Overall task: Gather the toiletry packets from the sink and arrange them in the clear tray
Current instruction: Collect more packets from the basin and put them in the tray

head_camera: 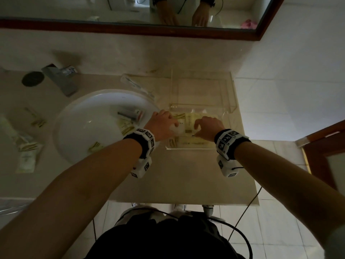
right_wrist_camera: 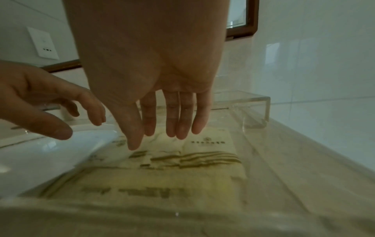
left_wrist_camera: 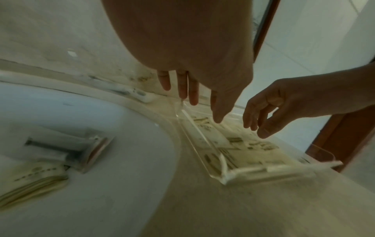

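A clear tray (head_camera: pixel 188 147) stands on the counter right of the white sink (head_camera: pixel 74 131). It holds several cream packets with olive stripes (right_wrist_camera: pixel 202 154) and a white packet (right_wrist_camera: pixel 50 154) at its left end. My left hand (head_camera: pixel 162 121) hovers over that white packet with straight fingers (left_wrist_camera: pixel 192 91) and holds nothing. Over the cream packets hangs my right hand (head_camera: pixel 208 126), its fingers (right_wrist_camera: pixel 172 123) straight and empty. In the sink lie a razor packet (left_wrist_camera: pixel 67 150) and two cream packets (head_camera: pixel 126 127) (head_camera: pixel 96 146).
A clear acrylic stand (head_camera: pixel 203 90) sits behind the tray against the wall. A toothbrush packet (head_camera: pixel 136 86) lies behind the sink, and more packets (head_camera: pixel 26 146) lie on the counter at the left. The faucet (head_camera: pixel 59 79) and a dark plug (head_camera: pixel 32 78) are at the back left.
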